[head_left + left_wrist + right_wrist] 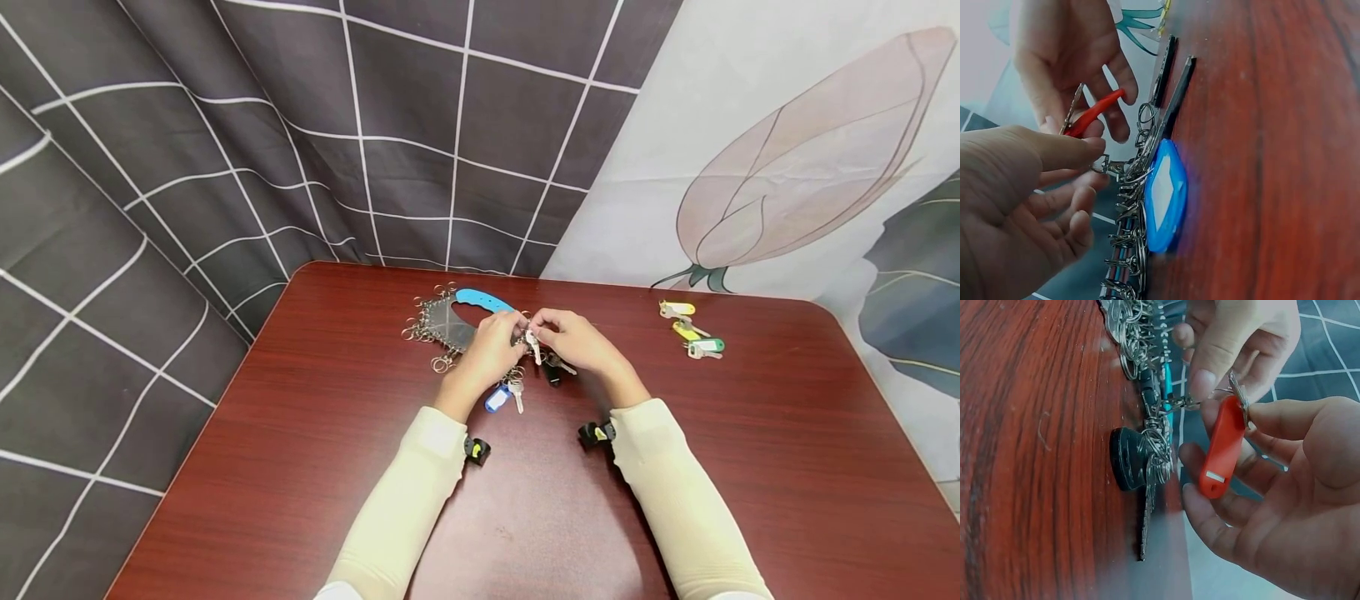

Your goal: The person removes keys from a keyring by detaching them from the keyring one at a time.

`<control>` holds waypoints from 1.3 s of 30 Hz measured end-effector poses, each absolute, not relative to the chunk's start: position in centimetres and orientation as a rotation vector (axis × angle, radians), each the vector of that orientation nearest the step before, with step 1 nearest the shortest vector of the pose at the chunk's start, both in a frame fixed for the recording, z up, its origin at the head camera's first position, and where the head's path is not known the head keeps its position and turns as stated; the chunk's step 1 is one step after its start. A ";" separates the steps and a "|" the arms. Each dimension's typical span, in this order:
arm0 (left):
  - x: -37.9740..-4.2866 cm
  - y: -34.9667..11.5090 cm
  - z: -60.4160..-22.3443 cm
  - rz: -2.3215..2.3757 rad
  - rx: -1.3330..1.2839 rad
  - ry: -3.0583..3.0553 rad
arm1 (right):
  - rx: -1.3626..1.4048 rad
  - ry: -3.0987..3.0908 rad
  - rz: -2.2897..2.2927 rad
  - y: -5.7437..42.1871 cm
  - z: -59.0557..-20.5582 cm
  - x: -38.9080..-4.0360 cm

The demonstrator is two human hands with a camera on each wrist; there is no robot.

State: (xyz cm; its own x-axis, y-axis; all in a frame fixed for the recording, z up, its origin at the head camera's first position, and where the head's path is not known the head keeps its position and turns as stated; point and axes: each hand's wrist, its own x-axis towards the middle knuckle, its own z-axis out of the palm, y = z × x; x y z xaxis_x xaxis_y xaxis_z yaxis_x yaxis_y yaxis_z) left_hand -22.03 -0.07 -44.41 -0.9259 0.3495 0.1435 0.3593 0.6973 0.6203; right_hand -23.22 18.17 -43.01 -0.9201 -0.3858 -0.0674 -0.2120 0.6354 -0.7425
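Observation:
In the head view, my left hand (495, 337) and right hand (573, 337) meet at the right end of a flat metal key holder (450, 325) with a blue handle (483, 300). My left thumb and finger pinch a small metal key ring beside the holder's clasps; the fingertips partly hide it. My right thumb and fingers pinch a key (534, 346) with a red key tag (1225, 447) at that ring. Below the left hand lie a blue key tag (498, 398) and its key (517, 396). A black key tag (1127, 459) hangs near the right hand.
At the right rear of the brown table (780, 433) lie keys with yellow tags (686, 331) and a green tag (707, 344). Empty rings (442, 363) hang along the holder's edge. A dark checked curtain (300, 167) stands behind and to the left.

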 end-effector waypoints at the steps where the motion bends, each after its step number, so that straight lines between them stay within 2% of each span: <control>1: -22.1 -0.1 -44.4 -1.075 -0.606 -2.862 | -0.484 2.633 -1.157 18.2 -43.0 -23.2; 39: -22.6 -1.0 -44.0 -1.364 -0.428 -2.882 | -0.712 2.753 -1.055 17.9 -43.0 -23.0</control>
